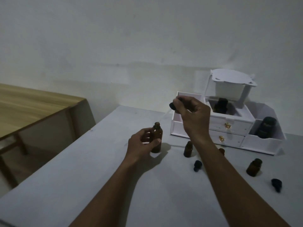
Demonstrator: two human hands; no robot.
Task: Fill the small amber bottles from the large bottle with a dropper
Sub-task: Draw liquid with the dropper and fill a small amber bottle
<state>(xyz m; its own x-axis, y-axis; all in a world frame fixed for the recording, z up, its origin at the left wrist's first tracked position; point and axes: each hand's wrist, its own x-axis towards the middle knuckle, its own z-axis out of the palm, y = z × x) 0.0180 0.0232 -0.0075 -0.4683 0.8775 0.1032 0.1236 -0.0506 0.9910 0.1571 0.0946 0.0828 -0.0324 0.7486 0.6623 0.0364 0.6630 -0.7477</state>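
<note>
The large amber bottle (157, 137) stands uncapped on the white table (98, 177), with my left hand (142, 145) wrapped around its side. Above and to the right, my right hand (191, 113) pinches a dropper (172, 106) by its black bulb; the thin glass tube slants down-left toward the bottle's mouth and ends just short of it. Three small amber bottles stand open: one (188, 149) left of my right forearm, one (221, 151) partly hidden behind it, one (254, 167) farther right. Two black dropper caps (197, 165) (276, 184) lie on the table.
A white desk organizer (229, 126) with two gold-knobbed drawers stands against the wall behind the bottles. It holds two dark bottles (220, 106) (266, 127) in its compartments. A wooden table (32, 105) sits to the left across a gap.
</note>
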